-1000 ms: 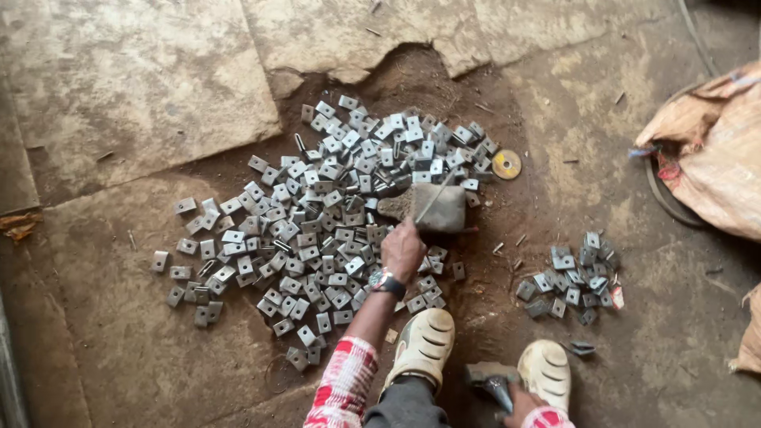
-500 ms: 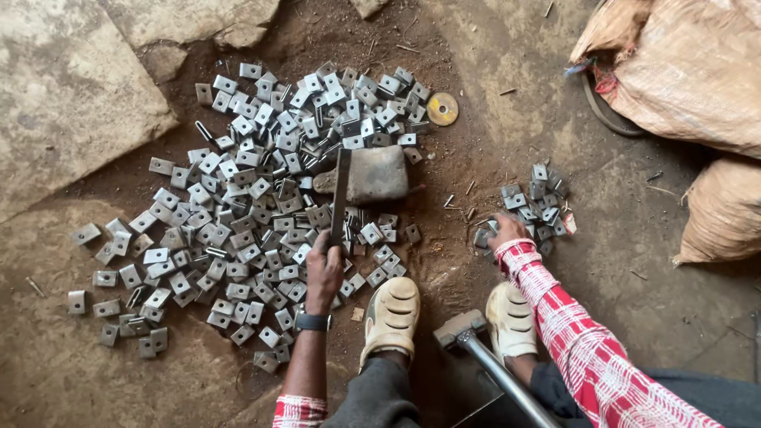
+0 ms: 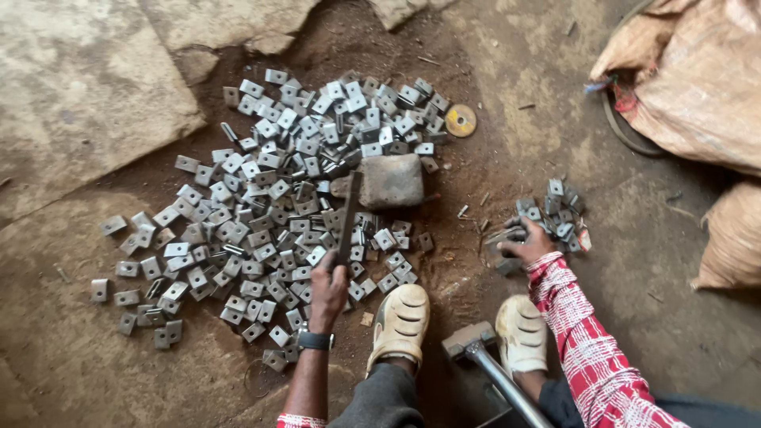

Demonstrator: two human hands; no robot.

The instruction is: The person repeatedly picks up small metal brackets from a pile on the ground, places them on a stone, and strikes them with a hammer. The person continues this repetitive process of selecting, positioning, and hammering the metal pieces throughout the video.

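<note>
My left hand [image 3: 326,287] grips a dark flat metal bar [image 3: 347,215] that slants up to a grey stone block [image 3: 389,180] set in the dirt. A big heap of small square metal plates [image 3: 261,214] spreads around the bar and the block. My right hand [image 3: 526,241], in a red checked sleeve, rests on a smaller pile of the same plates [image 3: 551,212] to the right, its fingers curled over some pieces. Between my two pale shoes a hammer [image 3: 479,355] lies with its head on the ground.
A yellow disc [image 3: 460,120] lies beyond the big heap. Tan sacks [image 3: 688,75] and a dark ring-shaped item stand at the right. Cracked concrete slabs [image 3: 79,87] border the dirt at the left and top. My shoes [image 3: 401,319] sit near the plates.
My right hand came up from beside the hammer to the small pile on the right. The left hand still holds the bar against the block. The view shifted to the right.
</note>
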